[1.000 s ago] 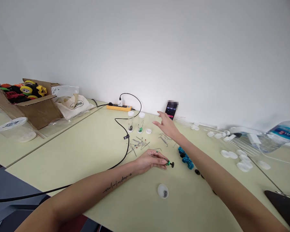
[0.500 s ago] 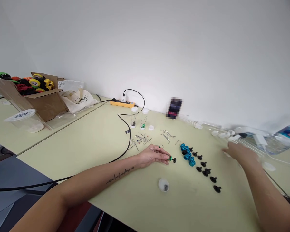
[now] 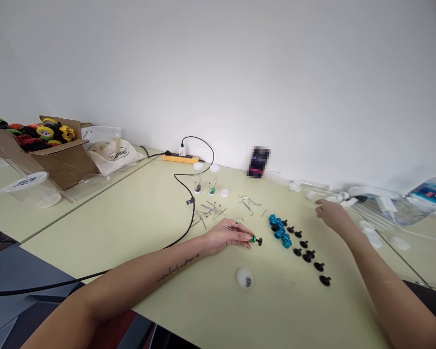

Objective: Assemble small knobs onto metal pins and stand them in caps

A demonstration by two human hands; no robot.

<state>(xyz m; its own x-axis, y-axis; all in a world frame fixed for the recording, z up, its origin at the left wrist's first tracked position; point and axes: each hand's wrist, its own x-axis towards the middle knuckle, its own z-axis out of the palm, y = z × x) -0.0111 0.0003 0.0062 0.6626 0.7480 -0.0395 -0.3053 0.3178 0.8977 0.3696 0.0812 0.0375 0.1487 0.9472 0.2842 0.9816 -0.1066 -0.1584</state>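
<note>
A green-and-black piece (image 3: pixel 255 239) is pinched by the left grip (image 3: pixel 224 237); the right grip's (image 3: pixel 333 214) state cannot be told — grey bits (image 3: pixel 248 281) are held in a white cap (image 3: pixel 241 274).

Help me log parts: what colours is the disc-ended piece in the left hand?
The piece is green with a black disc end; the head view shows it.

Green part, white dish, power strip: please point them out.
Green part (image 3: pixel 253 239), head view: on visible middle.
White dish (image 3: pixel 241 277), head view: on bare inside.
Power strip (image 3: pixel 179 159), head view: on orange front side.
</note>
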